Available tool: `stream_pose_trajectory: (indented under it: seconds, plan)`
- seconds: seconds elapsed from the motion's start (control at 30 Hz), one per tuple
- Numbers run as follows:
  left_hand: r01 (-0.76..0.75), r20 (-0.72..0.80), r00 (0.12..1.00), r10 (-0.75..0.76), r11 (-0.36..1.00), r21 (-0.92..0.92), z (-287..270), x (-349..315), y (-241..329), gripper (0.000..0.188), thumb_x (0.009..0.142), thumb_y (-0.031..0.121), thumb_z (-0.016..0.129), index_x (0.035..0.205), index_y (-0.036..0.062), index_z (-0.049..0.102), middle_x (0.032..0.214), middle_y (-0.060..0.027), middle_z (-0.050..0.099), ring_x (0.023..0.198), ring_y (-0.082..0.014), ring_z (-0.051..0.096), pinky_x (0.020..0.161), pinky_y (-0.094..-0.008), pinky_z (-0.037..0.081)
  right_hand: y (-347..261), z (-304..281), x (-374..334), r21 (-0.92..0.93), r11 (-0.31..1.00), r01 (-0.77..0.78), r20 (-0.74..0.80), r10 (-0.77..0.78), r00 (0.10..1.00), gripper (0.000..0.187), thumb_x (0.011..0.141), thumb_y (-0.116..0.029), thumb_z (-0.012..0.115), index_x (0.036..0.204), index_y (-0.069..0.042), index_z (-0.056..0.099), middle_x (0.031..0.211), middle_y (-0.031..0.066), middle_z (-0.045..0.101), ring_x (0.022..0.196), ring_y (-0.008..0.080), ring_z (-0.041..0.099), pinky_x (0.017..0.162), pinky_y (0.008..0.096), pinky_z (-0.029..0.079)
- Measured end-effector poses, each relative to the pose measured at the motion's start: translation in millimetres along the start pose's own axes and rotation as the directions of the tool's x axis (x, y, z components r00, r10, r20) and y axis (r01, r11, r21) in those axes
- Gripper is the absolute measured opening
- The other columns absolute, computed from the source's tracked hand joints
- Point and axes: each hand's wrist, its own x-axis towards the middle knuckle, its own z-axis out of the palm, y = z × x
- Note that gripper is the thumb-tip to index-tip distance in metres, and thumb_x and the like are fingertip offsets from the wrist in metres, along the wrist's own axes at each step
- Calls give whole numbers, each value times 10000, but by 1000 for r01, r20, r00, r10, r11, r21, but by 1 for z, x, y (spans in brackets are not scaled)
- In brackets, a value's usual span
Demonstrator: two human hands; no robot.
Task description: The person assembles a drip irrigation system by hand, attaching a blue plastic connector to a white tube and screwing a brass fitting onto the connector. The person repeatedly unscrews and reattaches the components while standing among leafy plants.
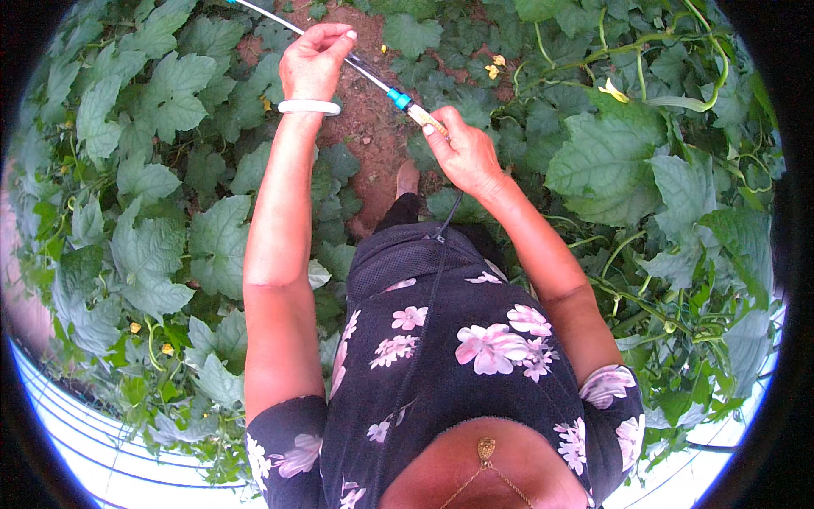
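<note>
A long thin pale rod (373,78) slants from the top left down toward the middle, with a bright blue collar (398,99) near its lower end. Below the collar comes a cream-coloured handle (420,115), and my right hand (466,153) is closed around it, thumb along the side. A dark cord (452,214) hangs from below that hand toward my waist. My left hand (312,66), a white bangle on its wrist, is closed with fingertips pinched at the rod farther up. The rod passes partly out of sight behind those fingers, and its far tip is out of view.
Broad-leaved vines (148,246) crowd both sides, with a curling stem and slender green fruit (678,103) at the upper right. A yellow flower (612,91) sits on the fruit's tip. Bare reddish soil (373,140) runs between the rows, where my foot (408,179) shows.
</note>
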Motion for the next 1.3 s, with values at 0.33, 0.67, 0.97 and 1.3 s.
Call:
stream_pose_trajectory:
  seconds: [0.33, 0.67, 0.97, 1.3]
  plan:
    - [515, 337, 853, -398, 539, -666, 14, -96, -14, 387, 997, 225, 645, 1322, 20, 600, 1230, -120, 660, 717, -150, 668, 698, -277, 561, 11, 5, 12, 648, 682, -339, 398, 77, 914, 335, 1063, -390, 477, 1101, -83, 606, 701, -32, 565, 550, 63, 473, 500, 246, 388]
    - [571, 572, 809, -131, 405, -714, 26, -103, -12, 417, 1035, 222, 559, 1383, -7, 552, 1318, -180, 647, 592, -75, 522, 637, -254, 507, -3, -8, 10, 720, 594, -358, 448, -5, 894, 392, 1081, -404, 444, 1169, -65, 621, 714, -37, 539, 487, 24, 384, 436, 196, 310]
    - [543, 422, 840, -342, 511, -666, 36, -93, 10, 245, 991, 182, 653, 1145, -6, 683, 983, -117, 742, 564, -76, 581, 516, -223, 463, -1, 7, 5, 55, 973, 222, -124, -214, 969, 306, 1017, -346, 575, 1175, -85, 599, 732, 57, 630, 561, 237, 622, 507, 375, 506]
    - [514, 424, 858, -292, 454, -728, 30, -97, 30, 293, 1046, 203, 561, 1229, -17, 626, 1076, -142, 711, 647, -158, 662, 617, -288, 568, -4, 0, 11, 126, 971, 205, -67, -197, 978, 284, 991, -313, 601, 1218, -142, 600, 799, 132, 677, 716, 329, 702, 599, 458, 554]
